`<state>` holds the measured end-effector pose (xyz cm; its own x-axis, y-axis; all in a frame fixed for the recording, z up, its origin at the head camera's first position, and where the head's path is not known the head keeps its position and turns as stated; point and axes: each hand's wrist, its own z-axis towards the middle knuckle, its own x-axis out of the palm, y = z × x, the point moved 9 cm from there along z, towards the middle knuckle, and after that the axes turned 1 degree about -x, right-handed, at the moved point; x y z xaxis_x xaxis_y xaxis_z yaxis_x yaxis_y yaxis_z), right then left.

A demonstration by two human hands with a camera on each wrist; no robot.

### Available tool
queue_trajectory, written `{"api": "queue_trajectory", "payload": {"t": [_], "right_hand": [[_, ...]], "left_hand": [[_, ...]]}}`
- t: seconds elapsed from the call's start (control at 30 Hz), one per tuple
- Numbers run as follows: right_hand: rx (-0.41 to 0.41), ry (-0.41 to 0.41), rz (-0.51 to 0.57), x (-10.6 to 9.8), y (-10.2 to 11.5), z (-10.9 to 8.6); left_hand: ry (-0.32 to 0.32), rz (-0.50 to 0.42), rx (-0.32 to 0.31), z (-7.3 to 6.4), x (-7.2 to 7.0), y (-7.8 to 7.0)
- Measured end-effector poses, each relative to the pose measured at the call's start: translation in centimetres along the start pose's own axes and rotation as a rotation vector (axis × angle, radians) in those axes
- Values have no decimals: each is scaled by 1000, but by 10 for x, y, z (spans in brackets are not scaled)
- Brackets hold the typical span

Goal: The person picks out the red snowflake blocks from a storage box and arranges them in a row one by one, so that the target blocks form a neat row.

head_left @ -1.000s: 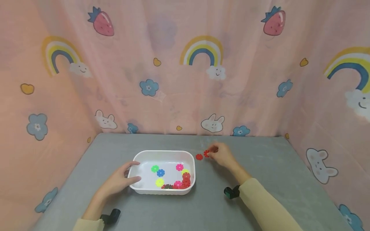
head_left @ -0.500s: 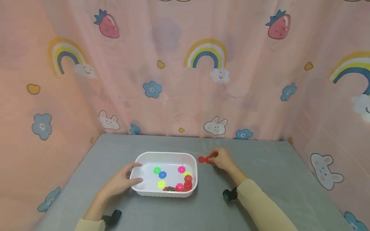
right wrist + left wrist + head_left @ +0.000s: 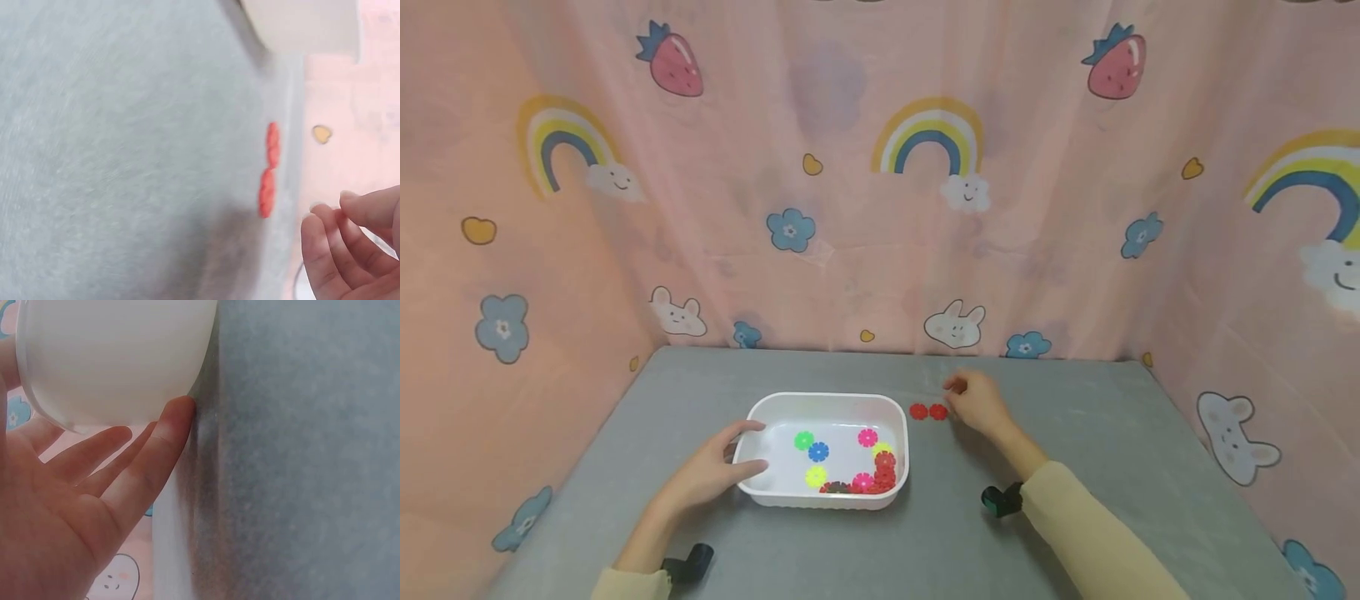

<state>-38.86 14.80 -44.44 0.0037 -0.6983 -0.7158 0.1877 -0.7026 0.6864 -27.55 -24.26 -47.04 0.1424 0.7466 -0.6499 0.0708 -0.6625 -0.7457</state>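
A white plastic tub (image 3: 820, 502) stands on the grey table. My left hand (image 3: 703, 467) grips its left end, thumb and a finger reaching over the rim; in the left wrist view other fingers (image 3: 147, 462) lie against the outer wall. Beyond the tub's right end, two red notched discs (image 3: 918, 412) lie side by side, their edges meeting. My right hand (image 3: 981, 404) is raised just right of them, apart from the discs. Its fingers are loosely bent and nothing shows between thumb and fingertips in the right wrist view.
Inside the tub, several red discs (image 3: 884, 475) crowd the near right corner. A green disc (image 3: 804, 441), a blue disc (image 3: 818, 452), a yellow disc (image 3: 816, 477) and a pink disc (image 3: 867, 437) lie on its floor. A pink patterned curtain (image 3: 850, 275) borders the table.
My right hand has let go of the second red disc, leaving it beside the first, and lifted slightly up and away. The left hand keeps its hold on the tub.
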Motion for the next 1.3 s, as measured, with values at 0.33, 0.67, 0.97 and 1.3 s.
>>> {"api": "queue_trajectory", "payload": {"t": [0.33, 0.67, 0.97, 1.3], "right_hand": [[-44, 8, 15, -13, 37, -15], [-109, 3, 26, -23, 82, -29], [-162, 109, 37, -1, 110, -39], [-211, 251, 61, 32, 127, -49]], "left_hand": [[6, -16, 29, 0, 0, 0], [0, 0, 7, 0, 0, 1], [2, -19, 15, 0, -1, 2], [4, -15, 8, 0, -1, 3]]}}
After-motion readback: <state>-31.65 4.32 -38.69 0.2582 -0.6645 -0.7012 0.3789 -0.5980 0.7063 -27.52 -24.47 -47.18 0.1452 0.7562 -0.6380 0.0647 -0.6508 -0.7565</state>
